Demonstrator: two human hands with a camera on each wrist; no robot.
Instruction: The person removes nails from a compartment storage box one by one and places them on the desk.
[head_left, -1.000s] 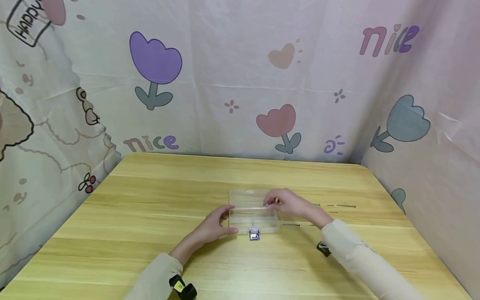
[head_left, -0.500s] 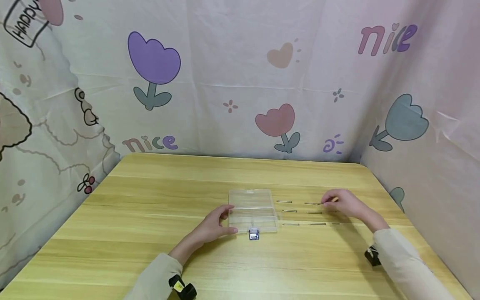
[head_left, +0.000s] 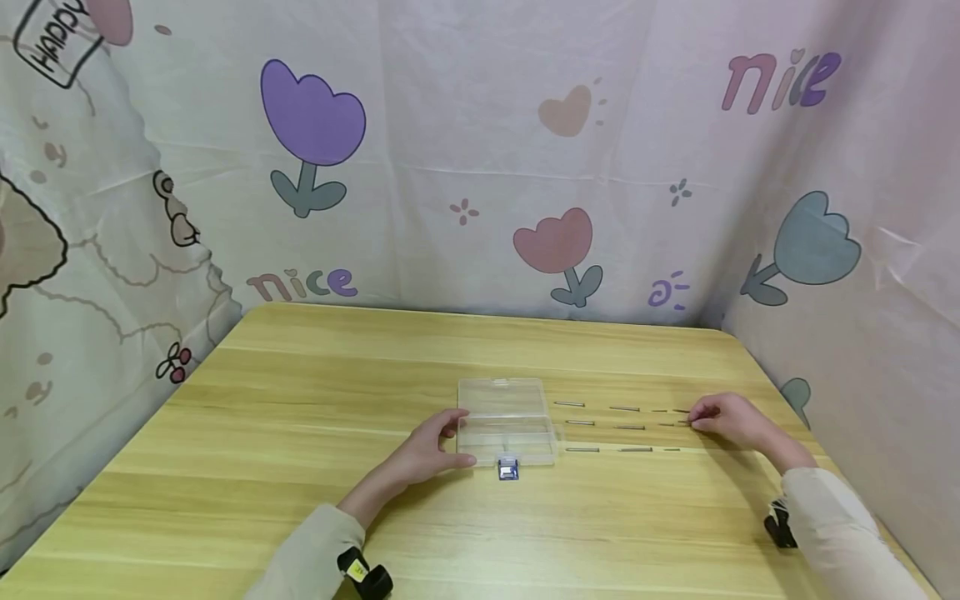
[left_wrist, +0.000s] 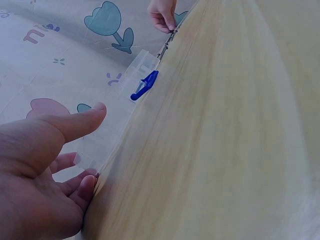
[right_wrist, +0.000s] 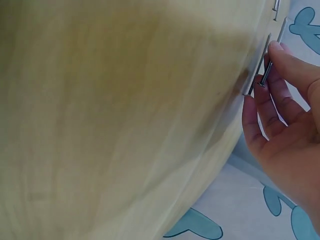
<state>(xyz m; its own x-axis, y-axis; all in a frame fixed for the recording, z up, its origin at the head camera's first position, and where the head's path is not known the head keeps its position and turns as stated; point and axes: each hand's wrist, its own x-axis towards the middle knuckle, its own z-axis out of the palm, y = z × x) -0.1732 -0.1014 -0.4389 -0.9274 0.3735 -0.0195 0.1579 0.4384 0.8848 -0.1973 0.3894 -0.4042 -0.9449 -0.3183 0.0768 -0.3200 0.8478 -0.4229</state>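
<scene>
A clear plastic compartment box (head_left: 501,397) lies opened on the wooden table, its blue latch (head_left: 507,469) facing front. My left hand (head_left: 423,452) holds the box by its left side, thumb near the front corner and fingers at the edge. To the right, my right hand (head_left: 731,419) pinches a nail (right_wrist: 266,73) between thumb and fingers, low over the table. Another nail (right_wrist: 260,65) lies close beside those fingers in the right wrist view. Several nails, such as a long nail (head_left: 582,450) and a short nail (head_left: 672,450), lie in rows between box and right hand.
The wooden table (head_left: 315,375) extends on all sides of the box. A printed cloth (head_left: 442,100) hangs behind it and along both sides. Black wrist cameras, one on the left sleeve (head_left: 365,573) and one on the right (head_left: 780,525), sit near the tabletop.
My right hand has gone from over the box to the right, past the back row of nails, and now pinches a nail at the far right. The left hand has stayed at the box.
</scene>
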